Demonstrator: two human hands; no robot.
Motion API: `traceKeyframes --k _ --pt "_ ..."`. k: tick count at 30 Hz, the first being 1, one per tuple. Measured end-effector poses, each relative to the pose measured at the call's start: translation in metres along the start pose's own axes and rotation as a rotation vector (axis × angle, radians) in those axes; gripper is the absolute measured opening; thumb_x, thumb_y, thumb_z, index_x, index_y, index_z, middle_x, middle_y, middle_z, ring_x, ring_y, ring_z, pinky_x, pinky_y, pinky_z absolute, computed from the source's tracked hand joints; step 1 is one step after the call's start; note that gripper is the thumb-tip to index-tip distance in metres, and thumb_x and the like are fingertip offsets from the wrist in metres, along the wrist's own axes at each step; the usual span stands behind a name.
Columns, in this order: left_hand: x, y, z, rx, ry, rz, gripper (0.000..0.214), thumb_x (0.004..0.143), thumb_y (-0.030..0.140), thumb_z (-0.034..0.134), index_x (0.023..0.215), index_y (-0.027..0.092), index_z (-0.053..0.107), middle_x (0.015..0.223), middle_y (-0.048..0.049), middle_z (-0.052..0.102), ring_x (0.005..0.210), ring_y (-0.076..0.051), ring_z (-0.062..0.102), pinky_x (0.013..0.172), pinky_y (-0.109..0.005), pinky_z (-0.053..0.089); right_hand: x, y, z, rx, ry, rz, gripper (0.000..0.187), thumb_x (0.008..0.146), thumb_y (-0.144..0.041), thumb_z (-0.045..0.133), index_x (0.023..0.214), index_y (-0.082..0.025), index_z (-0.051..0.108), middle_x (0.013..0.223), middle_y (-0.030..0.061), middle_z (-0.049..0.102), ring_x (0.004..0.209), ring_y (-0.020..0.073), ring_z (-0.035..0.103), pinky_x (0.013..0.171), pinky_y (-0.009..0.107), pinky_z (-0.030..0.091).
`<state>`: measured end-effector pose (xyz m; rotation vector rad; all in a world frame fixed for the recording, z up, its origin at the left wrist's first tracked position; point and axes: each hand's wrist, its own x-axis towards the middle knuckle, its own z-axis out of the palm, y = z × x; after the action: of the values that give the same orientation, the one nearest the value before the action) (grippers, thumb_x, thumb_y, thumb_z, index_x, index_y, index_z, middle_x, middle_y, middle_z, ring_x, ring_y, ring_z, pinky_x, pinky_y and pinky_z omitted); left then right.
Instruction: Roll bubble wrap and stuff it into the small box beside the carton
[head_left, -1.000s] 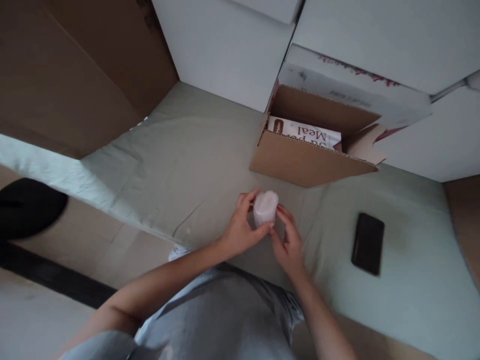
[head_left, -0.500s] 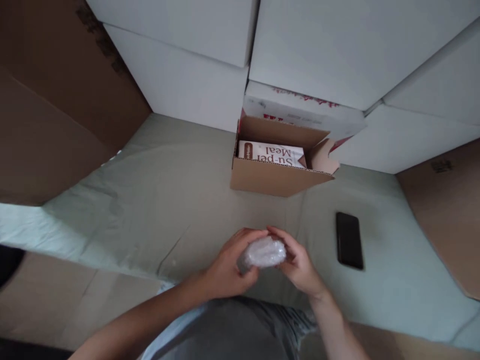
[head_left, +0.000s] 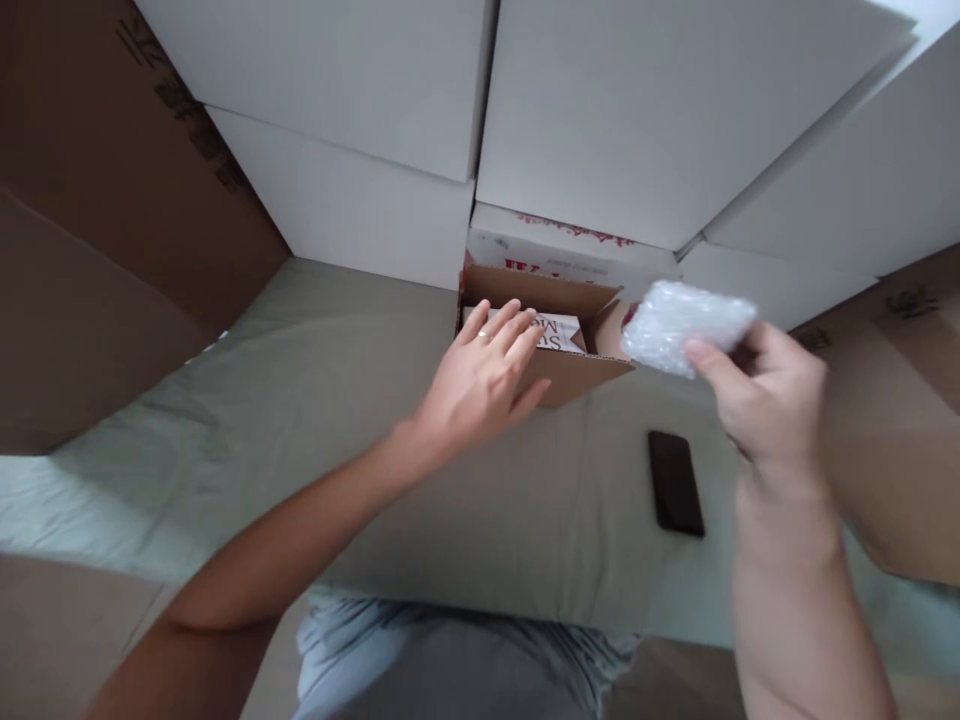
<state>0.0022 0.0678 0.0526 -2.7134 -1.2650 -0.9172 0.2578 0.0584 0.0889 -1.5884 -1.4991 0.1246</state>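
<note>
Right hand: the right hand (head_left: 772,390) is clamped on one end of a bubble-wrapped packet (head_left: 675,325), thumb on the near face, the other fingers mostly out of sight behind it.
Packet: up in the air to the right of the open box (head_left: 577,382); its left end overlaps the box's right flap (head_left: 609,330) from here, and I can't tell whether they touch.
Left hand: the left hand (head_left: 480,380) is empty, fingers stretched and slightly spread above the box's near side; I can't make out whether it touches the cardboard or the white carton (head_left: 566,331) inside.
Hands: well apart, so only one of them supports the packet.
Grip: the wrap looks slick, and with just one end pinched, a quick turn of the wrist might let it tip or slip.
Flap: it juts out on the right; a low swing leftward could snag the wrap and jog the box.
Phone: the phone (head_left: 675,483) lies nearer, left of the right forearm; a dropped packet might strike it.
Cloth: the green cloth (head_left: 315,400) is wrinkled and probably soft, so a push from the left hand could shift or tilt the box.
</note>
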Motion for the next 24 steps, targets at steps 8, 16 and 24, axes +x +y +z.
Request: traceKeyframes --k 8,16,24 --pt "0.007 0.009 0.011 0.134 -0.157 -0.056 0.016 0.088 0.014 0.037 0.082 0.015 0.051 0.078 -0.0068 0.062 0.078 -0.021 0.061 0.100 -0.044 0.038 0.024 -0.041 0.034 -0.803 -0.334 -0.185 0.033 0.078 -0.036 0.057 0.104 -0.015 0.055 0.082 0.0111 0.065 0.073 0.0256 0.060 0.063 0.034 0.042" --pt "-0.006 0.016 0.016 0.114 -0.161 -0.033 0.018 0.087 0.008 0.035 0.082 0.014 0.051 0.081 -0.0088 0.061 0.082 -0.023 0.058 0.088 -0.039 0.043 0.008 -0.057 0.036 -1.074 -0.491 -0.199 0.032 0.084 -0.029 0.046 0.107 -0.008 0.053 0.077 0.0191 0.068 0.073 0.0303 0.065 0.062 0.034 0.044" --pt "-0.008 0.024 0.012 0.074 -0.211 -0.040 0.021 0.088 0.008 0.033 0.083 0.013 0.052 0.084 -0.0103 0.061 0.084 -0.025 0.058 0.087 -0.040 0.043 0.024 -0.052 0.047 -1.069 -0.752 -0.088 0.032 0.082 -0.031 0.044 0.096 -0.010 0.064 0.091 0.0190 0.069 0.082 0.0293 0.066 0.059 0.032 0.044"
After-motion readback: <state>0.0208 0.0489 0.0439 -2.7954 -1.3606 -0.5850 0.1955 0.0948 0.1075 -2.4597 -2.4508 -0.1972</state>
